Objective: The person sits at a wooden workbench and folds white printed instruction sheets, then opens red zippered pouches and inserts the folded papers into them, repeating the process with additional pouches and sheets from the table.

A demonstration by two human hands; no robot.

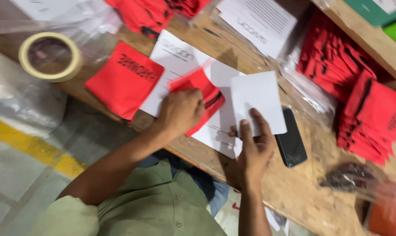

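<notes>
Head view. Your left hand [179, 111] lies with fingers curled together on a red cloth piece [201, 94], pressing it against the white printed sheets [180, 59] on the wooden counter [303, 192]. Your right hand [254, 150] pinches a blank white card [258, 102] by its lower edge, thumb on top; the card stands just right of the red piece. A black phone [291, 142] lies beside that hand. Another red cloth piece [124, 81] rests at left, near a tape roll [50, 57]. Clear plastic bags [327, 65] at right hold stacked red cloth.
</notes>
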